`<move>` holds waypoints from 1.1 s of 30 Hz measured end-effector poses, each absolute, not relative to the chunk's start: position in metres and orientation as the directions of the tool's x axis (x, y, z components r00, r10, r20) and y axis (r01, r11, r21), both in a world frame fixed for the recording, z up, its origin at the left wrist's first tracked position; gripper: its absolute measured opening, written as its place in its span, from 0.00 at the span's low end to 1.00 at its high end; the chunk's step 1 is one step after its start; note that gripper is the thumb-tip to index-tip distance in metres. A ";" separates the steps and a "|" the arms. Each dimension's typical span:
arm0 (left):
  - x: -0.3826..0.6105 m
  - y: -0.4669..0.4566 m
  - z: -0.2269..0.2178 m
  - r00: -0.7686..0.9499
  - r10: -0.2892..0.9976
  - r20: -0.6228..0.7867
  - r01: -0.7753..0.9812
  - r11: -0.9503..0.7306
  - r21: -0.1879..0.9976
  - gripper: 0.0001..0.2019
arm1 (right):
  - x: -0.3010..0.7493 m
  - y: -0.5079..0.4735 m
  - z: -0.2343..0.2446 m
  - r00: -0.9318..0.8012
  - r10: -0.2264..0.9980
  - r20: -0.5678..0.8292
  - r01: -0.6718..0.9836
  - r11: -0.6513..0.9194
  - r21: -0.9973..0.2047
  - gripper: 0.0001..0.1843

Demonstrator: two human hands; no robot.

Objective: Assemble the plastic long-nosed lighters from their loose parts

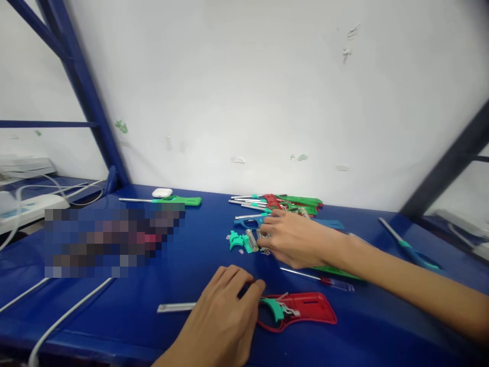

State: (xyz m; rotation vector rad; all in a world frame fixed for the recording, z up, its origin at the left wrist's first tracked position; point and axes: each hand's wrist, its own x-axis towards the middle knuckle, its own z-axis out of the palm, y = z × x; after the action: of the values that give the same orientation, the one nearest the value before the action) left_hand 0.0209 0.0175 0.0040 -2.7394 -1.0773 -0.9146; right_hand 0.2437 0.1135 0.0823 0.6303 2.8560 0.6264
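Note:
My left hand (225,316) lies on the blue table, fingers curled over a red lighter body (305,308) with a metal tube and a teal trigger (275,308). My right hand (294,237) reaches across to a small cluster of loose parts (248,240), teal plastic pieces and small clear cylinders, fingertips pinched together on them. What it pinches is too small to name. Behind it lies a pile of green, red and blue lighter bodies (294,203) with metal tubes.
A green lighter body (179,201) and a white earbud case (162,192) lie at the back left. A red-handled thin screwdriver (324,279) lies under my right forearm. A teal lighter (410,247) rests at right. White cables (61,321) cross the left front. Blue frame struts (87,97) flank the table.

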 end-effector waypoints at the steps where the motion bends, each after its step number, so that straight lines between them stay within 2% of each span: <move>1: 0.021 0.016 0.005 0.583 0.610 0.536 0.644 -0.749 0.152 0.17 | 0.244 0.113 0.081 -0.904 0.424 -0.046 0.365 0.825 0.433 0.05; 7: 0.023 0.012 0.010 0.595 0.640 0.485 0.663 -0.733 0.154 0.15 | 0.248 0.120 0.073 -0.941 0.339 0.002 0.301 0.833 0.465 0.12; 13: 0.023 0.012 0.013 0.592 0.646 0.481 0.656 -0.734 0.178 0.13 | 0.247 0.122 0.072 -0.958 0.284 0.043 0.269 0.837 0.477 0.11; 18: 0.023 0.011 0.013 0.573 0.644 0.507 0.652 -0.733 0.193 0.15 | 0.257 0.123 0.072 -0.943 0.304 0.137 0.332 0.835 0.439 0.15; 21: 0.023 0.010 0.012 0.541 0.635 0.552 0.654 -0.730 0.199 0.17 | 0.266 0.123 0.076 -0.918 0.318 0.238 0.390 0.833 0.392 0.12; 23: 0.022 0.010 0.011 0.495 0.627 0.601 0.661 -0.721 0.209 0.18 | 0.269 0.116 0.082 -0.884 0.330 0.330 0.436 0.837 0.331 0.11; 25: 0.022 0.010 0.011 0.428 0.624 0.653 0.674 -0.702 0.229 0.21 | 0.268 0.103 0.089 -0.824 0.368 0.430 0.490 0.844 0.217 0.11; 26: 0.022 0.010 0.011 0.396 0.623 0.675 0.681 -0.692 0.240 0.23 | 0.265 0.095 0.092 -0.791 0.395 0.468 0.511 0.847 0.148 0.11; 27: 0.021 0.010 0.011 0.371 0.622 0.689 0.685 -0.685 0.249 0.24 | 0.261 0.086 0.094 -0.735 0.462 0.496 0.526 0.851 -0.014 0.10; 29: 0.021 0.011 0.011 0.361 0.612 0.704 0.674 -0.693 0.256 0.25 | 0.252 0.069 0.095 -0.672 0.557 0.488 0.497 0.828 -0.262 0.09; 33: 0.020 0.015 0.006 0.383 0.553 0.740 0.614 -0.751 0.243 0.19 | 0.236 0.052 0.085 -0.586 0.688 0.428 0.466 0.718 -0.517 0.09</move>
State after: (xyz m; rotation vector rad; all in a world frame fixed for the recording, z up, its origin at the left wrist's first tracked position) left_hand 0.0200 0.0148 0.0063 -2.5531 -1.0793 -1.3219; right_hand 0.2355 0.0516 0.0851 1.3157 3.4701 -0.7063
